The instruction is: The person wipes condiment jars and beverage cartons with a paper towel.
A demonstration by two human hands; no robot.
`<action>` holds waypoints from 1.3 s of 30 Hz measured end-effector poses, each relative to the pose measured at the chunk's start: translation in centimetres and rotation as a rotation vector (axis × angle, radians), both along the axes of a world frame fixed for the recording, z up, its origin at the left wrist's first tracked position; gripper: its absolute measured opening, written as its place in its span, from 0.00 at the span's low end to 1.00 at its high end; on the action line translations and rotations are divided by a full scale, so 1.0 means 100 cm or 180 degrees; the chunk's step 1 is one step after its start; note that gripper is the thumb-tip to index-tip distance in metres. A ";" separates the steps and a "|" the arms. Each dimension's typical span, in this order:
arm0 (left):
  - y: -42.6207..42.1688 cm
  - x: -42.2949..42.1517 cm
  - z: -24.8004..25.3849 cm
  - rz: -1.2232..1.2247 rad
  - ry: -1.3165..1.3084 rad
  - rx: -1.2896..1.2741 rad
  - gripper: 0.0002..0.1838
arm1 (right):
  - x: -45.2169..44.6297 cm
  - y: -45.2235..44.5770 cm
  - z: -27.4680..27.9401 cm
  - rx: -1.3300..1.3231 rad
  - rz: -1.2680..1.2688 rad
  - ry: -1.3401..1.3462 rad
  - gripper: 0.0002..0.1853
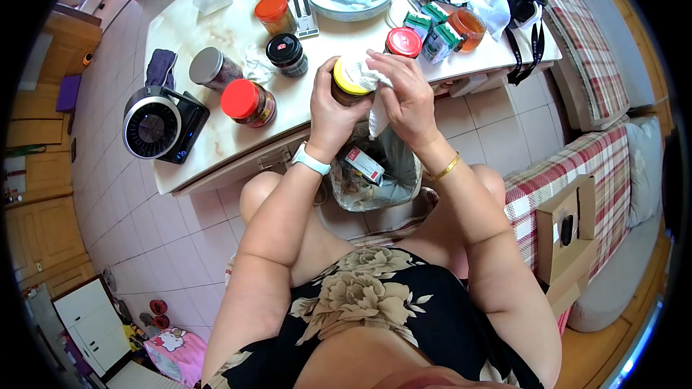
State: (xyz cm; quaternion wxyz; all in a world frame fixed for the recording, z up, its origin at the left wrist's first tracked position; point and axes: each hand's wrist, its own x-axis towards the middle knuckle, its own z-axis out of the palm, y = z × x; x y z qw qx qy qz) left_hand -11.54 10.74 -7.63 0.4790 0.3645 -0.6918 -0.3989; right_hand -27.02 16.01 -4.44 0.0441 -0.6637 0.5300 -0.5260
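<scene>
My left hand [333, 117] is wrapped round a dark glass jar [347, 96] with a yellow lid [344, 81], holding it over the table's front edge. A crumpled white tissue [362, 72] lies against the top of that lid. My right hand [405, 96] presses the tissue there, its fingers closed on it, and part of the tissue hangs down below. Left of my hands stand a black-lidded jar [287, 55] and a red-lidded jar [249, 103]. Just beyond my right hand is another jar with a red lid [404, 42].
Below my hands stands a lined trash bin [386, 198] with a small box inside. On the table [194, 36] are a small fan [160, 127], a silver-lidded jar [215, 68], a bowl with a pink-handled knife [346, 11], and green cartons [440, 42]. An open cardboard box [566, 230] sits on the sofa.
</scene>
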 end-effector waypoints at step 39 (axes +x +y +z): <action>-0.002 0.002 -0.009 -0.0518 -0.0026 0.0306 0.41 | 0.010 0.012 0.003 -0.0045 0.0467 0.0827 0.18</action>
